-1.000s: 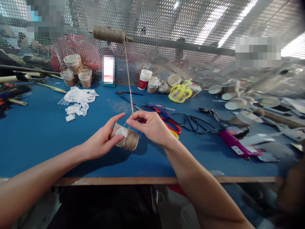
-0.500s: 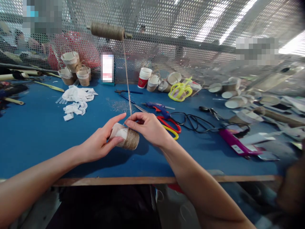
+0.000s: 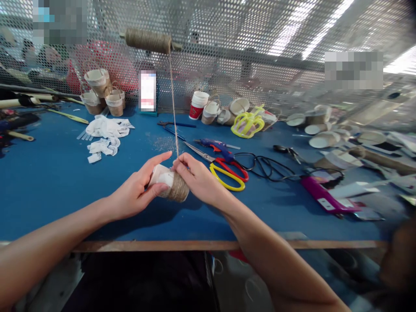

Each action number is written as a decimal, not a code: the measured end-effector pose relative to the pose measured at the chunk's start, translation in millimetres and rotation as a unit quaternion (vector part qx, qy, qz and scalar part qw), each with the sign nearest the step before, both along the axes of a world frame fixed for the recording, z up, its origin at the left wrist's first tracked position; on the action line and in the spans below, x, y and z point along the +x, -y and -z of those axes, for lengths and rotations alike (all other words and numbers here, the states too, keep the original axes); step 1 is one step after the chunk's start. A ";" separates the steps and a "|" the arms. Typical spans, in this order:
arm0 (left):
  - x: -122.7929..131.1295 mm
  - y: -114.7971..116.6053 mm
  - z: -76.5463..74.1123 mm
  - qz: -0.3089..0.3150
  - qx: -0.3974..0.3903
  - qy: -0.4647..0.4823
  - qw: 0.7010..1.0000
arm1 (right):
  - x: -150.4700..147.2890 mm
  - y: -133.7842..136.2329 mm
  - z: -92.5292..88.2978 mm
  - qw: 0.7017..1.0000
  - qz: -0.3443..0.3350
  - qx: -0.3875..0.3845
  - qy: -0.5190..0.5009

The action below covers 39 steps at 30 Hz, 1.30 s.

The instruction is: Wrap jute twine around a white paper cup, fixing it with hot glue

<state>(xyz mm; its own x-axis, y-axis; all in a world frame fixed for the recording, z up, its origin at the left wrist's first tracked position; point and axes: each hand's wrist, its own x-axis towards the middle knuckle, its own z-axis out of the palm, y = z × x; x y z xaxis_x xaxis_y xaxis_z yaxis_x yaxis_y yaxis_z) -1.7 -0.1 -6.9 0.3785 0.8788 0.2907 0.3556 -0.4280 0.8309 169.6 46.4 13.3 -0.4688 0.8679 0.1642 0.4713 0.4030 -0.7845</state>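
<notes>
A paper cup [image 3: 178, 189], partly wrapped in brown twine, lies on its side in my left hand [image 3: 134, 190]. The bare white end sits between my left thumb and fingers, with the index finger stretched along the top. My right hand [image 3: 198, 175] is at the twine-covered end, its thumb and fingertips pinched where the twine meets the cup. From there the twine [image 3: 173, 91] runs up taut to a spool [image 3: 147, 40] on a rod at the mesh screen. The cup's far right end is partly behind my right hand.
Scissors [image 3: 227, 174], a glue gun [image 3: 216, 146] with its cord and blue-handled pliers [image 3: 177, 125] lie beyond my hands. White strips [image 3: 108, 130] lie left; a purple power strip [image 3: 325, 197] lies right. Stacked red cups [image 3: 199, 105] and twine-wrapped cups [image 3: 114, 104] stand behind.
My right hand has shifted slightly right and lower around the cup, still pinching the twine. More of the scissors' yellow handle shows. My left hand keeps its hold on the cup.
</notes>
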 end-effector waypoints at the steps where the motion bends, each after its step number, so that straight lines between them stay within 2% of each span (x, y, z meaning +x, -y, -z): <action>1: 0.7 -0.1 -1.0 0.004 -0.017 0.015 1.000 | -0.3 0.0 -0.2 1.000 0.007 0.000 0.015; 6: 5.0 1.7 -8.5 0.026 -0.121 0.115 0.986 | -0.9 -2.3 -1.6 0.999 0.029 -0.024 0.039; 9: 7.3 2.3 -9.6 0.026 -0.157 0.135 0.978 | -1.1 -3.5 -1.5 0.998 0.042 -0.030 0.032; 14: 8.6 1.6 -7.0 -0.009 -0.116 0.090 0.989 | -2.3 -2.9 -0.3 0.999 0.040 -0.020 0.032; 21: 6.8 0.9 -3.3 -0.012 -0.050 0.053 0.997 | -2.3 -2.3 3.9 0.999 0.037 0.005 0.015; 39: 5.9 3.2 -6.8 0.005 -0.046 0.030 0.998 | -3.2 0.4 2.3 0.999 0.039 0.030 0.008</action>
<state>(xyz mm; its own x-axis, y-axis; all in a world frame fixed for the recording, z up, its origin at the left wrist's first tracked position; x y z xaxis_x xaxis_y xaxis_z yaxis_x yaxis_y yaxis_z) 4.2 -3.3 0.0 0.3711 0.8993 0.2315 0.2999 -0.3520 0.8867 166.4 46.0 11.0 -0.4030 0.8908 0.2101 0.5154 0.4106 -0.7522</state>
